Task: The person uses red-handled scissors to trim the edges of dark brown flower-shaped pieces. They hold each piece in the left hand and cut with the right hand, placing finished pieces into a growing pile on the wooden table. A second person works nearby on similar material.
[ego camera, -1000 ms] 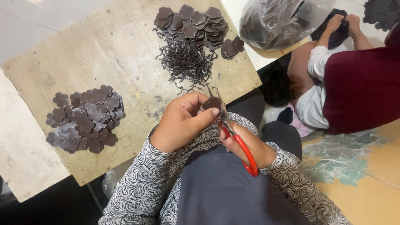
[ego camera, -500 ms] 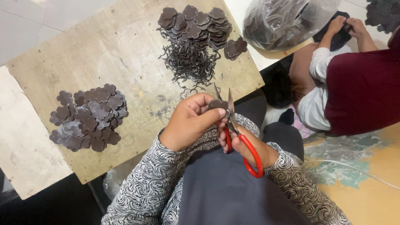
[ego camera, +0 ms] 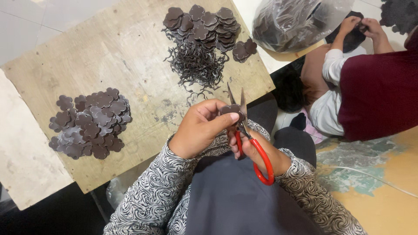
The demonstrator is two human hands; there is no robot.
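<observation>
My left hand [ego camera: 200,128] pinches a small dark brown flower-shaped piece [ego camera: 230,110] between thumb and fingers, just over the near edge of the wooden board [ego camera: 126,52]. My right hand [ego camera: 257,152] grips red-handled scissors [ego camera: 250,139]; their blades are spread apart around the piece. Both sleeves have a black and white swirl pattern.
A heap of brown flower shapes [ego camera: 89,124] lies at the board's left. Another stack [ego camera: 204,24] sits at the far side above a tangle of thin dark trimmings [ego camera: 196,65]. Another person in maroon [ego camera: 374,91] sits at right, hands [ego camera: 361,26] near a clear plastic bag [ego camera: 296,19].
The scissor blades have spread wider around the piece. My hands have shifted slightly while turning the piece. The other person's hands have moved a little.
</observation>
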